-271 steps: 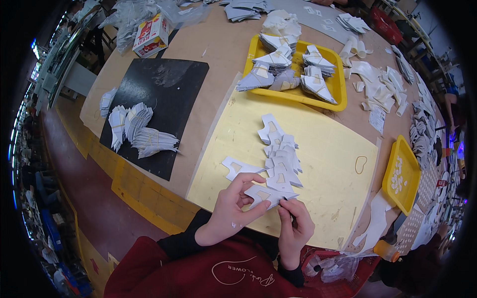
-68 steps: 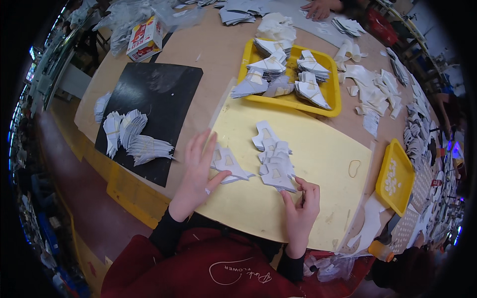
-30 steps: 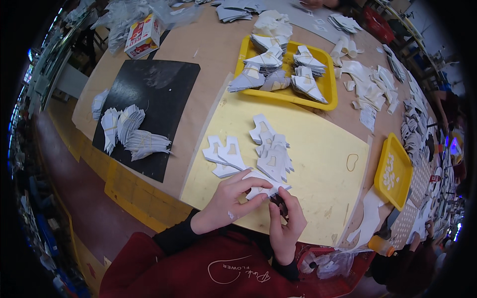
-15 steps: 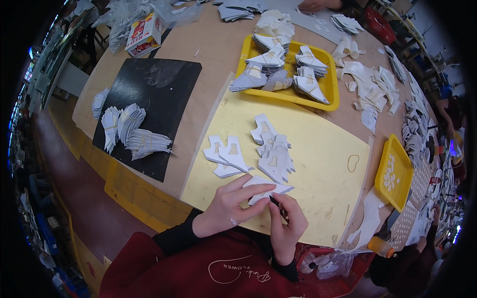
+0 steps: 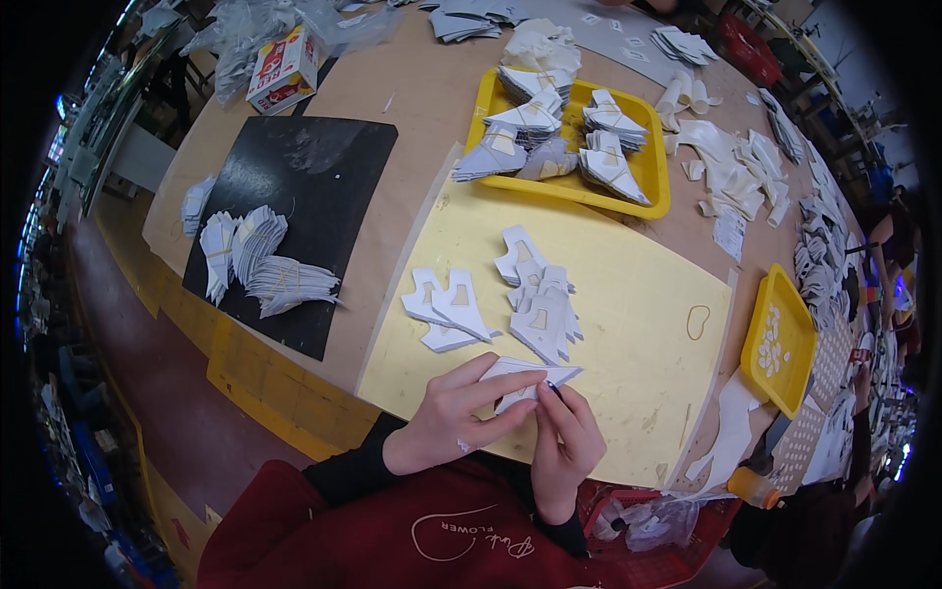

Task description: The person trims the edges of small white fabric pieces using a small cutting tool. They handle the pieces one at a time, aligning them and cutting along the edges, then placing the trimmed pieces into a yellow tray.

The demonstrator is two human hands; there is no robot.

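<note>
Your hands work one white cut piece at the table's near edge.
Your left hand (image 5: 446, 422) has its fingers closed on the white cut piece (image 5: 525, 378), over the yellow mat (image 5: 628, 294); your right hand (image 5: 569, 447) pinches a dark pen (image 5: 555, 393) against it.

Bright even light, bent fisheye edges
</note>
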